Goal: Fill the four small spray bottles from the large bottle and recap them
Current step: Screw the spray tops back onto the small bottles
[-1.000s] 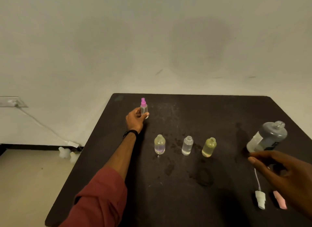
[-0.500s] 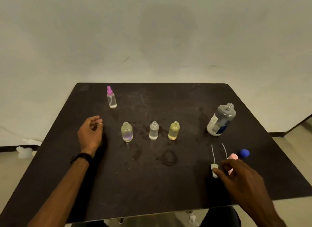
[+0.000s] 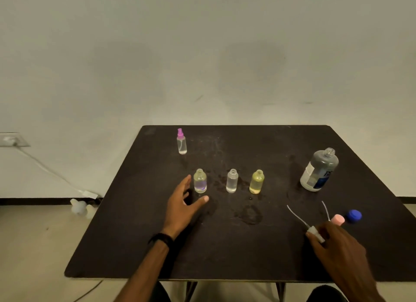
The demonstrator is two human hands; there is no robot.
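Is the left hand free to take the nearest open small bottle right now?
Probably yes: the left hand is open and beside the leftmost uncapped bottle, with nothing between them.

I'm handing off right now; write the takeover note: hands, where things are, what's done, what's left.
Left hand: open, reaching beside the leftmost uncapped small bottle, not holding it.
Right hand: pinching the white spray cap on the table.
Pink-capped spray bottle stands at the back left, recapped.
Middle clear bottle and yellow bottle hold liquid, uncapped.
Large bottle stands open at the right; its blue cap and a light pink spray cap lie nearby.
Left: recap three small bottles.
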